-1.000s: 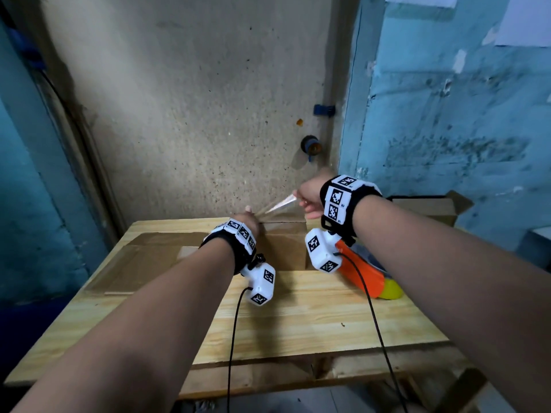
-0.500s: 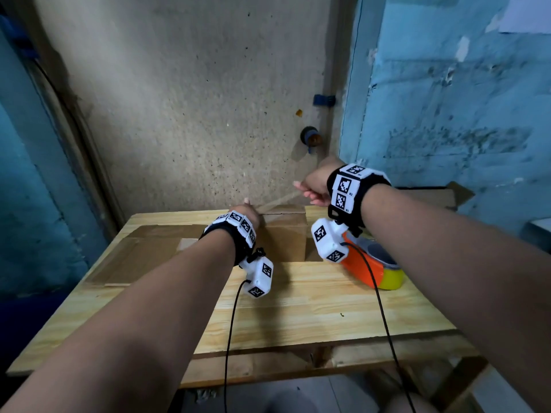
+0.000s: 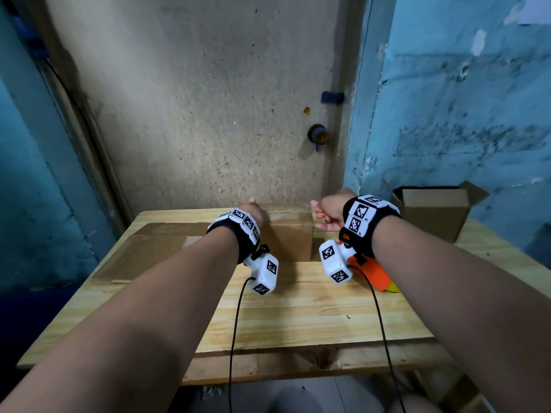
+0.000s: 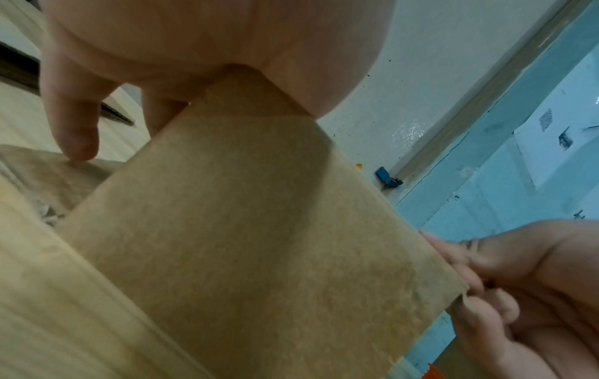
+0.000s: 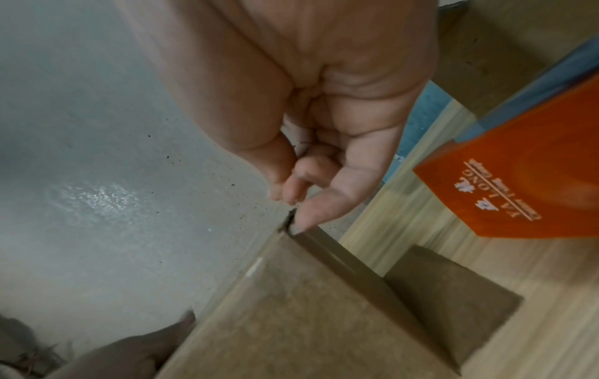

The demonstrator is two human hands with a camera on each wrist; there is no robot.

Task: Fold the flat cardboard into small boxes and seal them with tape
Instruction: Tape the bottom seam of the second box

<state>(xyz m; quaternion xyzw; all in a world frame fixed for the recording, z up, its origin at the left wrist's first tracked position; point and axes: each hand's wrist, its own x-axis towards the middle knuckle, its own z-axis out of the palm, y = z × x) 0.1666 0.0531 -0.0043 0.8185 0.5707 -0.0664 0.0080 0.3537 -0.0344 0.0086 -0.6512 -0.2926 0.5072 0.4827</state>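
- Fingers [image 5: 311, 207] of the right hand [image 3: 329, 211] curl at the box [image 3: 290, 234] corner; any tape pinched is unreadable.
- Left hand [image 3: 253, 211] presses the top, fingertips hidden.
- Brown box, upright.

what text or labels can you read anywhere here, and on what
"YA LONG": upside down in white on the orange plastic tape dispenser in the right wrist view.
Smaller white line beneath it, and two characters beside it: too blurred to read.
Black-and-white square markers on the wristbands: small codes beside them, too small to read.
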